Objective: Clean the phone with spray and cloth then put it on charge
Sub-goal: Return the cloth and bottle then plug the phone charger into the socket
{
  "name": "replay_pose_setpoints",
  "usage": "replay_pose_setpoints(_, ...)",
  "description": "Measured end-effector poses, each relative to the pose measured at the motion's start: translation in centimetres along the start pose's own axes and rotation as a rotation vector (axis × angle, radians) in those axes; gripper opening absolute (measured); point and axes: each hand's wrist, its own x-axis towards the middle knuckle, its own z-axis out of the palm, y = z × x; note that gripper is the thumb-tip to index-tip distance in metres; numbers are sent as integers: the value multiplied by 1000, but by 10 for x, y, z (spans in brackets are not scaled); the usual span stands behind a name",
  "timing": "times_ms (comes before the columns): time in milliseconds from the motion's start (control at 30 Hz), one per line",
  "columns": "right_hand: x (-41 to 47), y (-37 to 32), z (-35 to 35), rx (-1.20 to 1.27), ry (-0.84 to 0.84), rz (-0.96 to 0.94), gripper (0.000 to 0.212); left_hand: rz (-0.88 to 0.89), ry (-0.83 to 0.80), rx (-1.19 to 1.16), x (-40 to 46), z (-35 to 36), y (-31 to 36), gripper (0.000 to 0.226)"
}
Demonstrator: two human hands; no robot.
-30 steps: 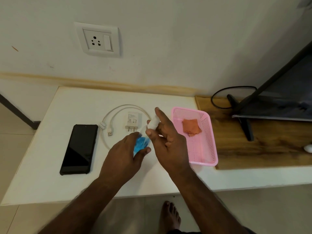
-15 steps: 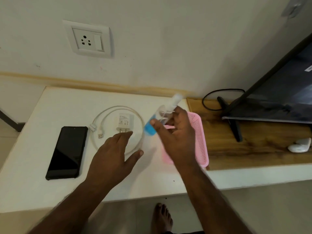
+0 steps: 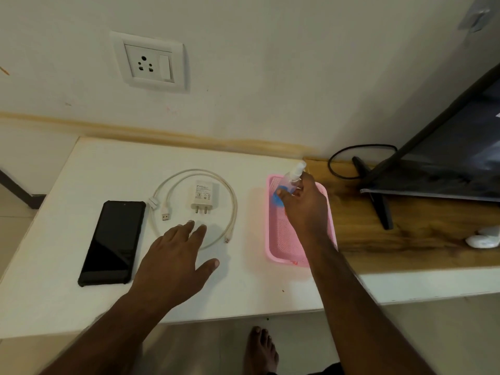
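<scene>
Black phone [image 3: 112, 243], pink basket [image 3: 281, 253]

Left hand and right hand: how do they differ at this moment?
The left hand is open, fingers spread above the white table near the charger cable; the right hand grips the spray bottle over the pink basket. Both are bare.

Little can be read. The white charger plug [image 3: 202, 196], near the middle of the frame inside the loop of cable, carries a small dark logo at its upper left, some lines of fine grey print beneath it and a row of tiny marks, all too small to make out. The pink basket [image 3: 278, 255], right of centre, shows faint red marks on its near rim, which cannot be read either.
</scene>
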Motion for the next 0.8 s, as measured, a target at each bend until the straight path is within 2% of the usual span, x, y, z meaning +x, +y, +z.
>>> replay_pose_setpoints(267, 4, 3, 16, -62, 19, -9, 59, -31, 11, -19, -1, -1, -4, 83)
replay_pose_setpoints(500, 4, 0, 2, -16, 37, -23, 80, -50, 32, -40, 0, -2, -10, 82)
replay_pose_setpoints(667, -13, -31, -26, 8, 353, -242, 47, -54, 86, -73, 1, -17, -20, 79)
replay_pose_setpoints(700, -20, -40, -28, 45, 376, -294, 40, -60, 105, -76, 2, -23, -24, 78)
replay_pose_setpoints(733, -28, -50, -28, 84, 351, -339, 34, -75, 129, -84, 3, -29, -29, 76)
replay_pose_setpoints(800, -46, -67, -17, 100, 199, -401, 23, -117, 205, -122, 5, -43, -42, 69)
